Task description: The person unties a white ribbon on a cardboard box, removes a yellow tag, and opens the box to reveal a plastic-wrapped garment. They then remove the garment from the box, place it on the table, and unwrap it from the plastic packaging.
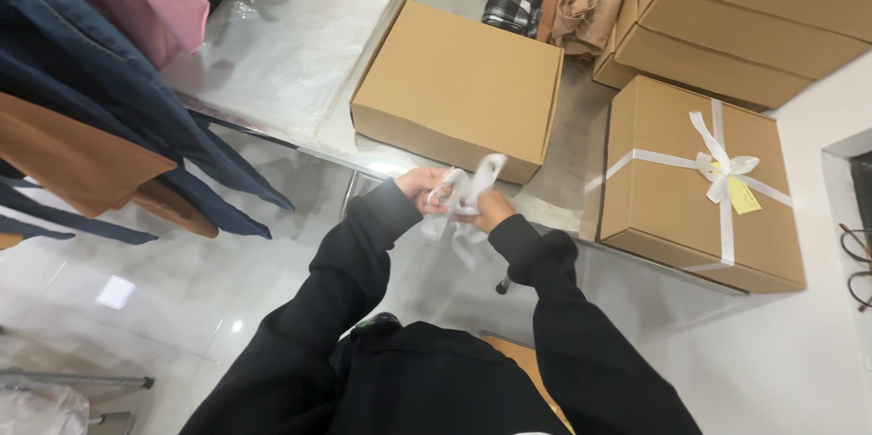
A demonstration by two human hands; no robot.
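— While both hands are up in front of the black sleeves, what do they hold?

— The left hand (423, 186) and the right hand (493, 209) each pinch a white ribbon (466, 190), close together, just in front of a plain brown box (457, 85).

— Where does the box sit?

— On a grey tabletop (568, 140) (shiny at the edge). A brown box tied with white ribbon (698, 182) sits to the right. Clear plastic sheets (286, 40) lie to the left. Clothes (100, 108) hang over a glossy white floor (163, 290).
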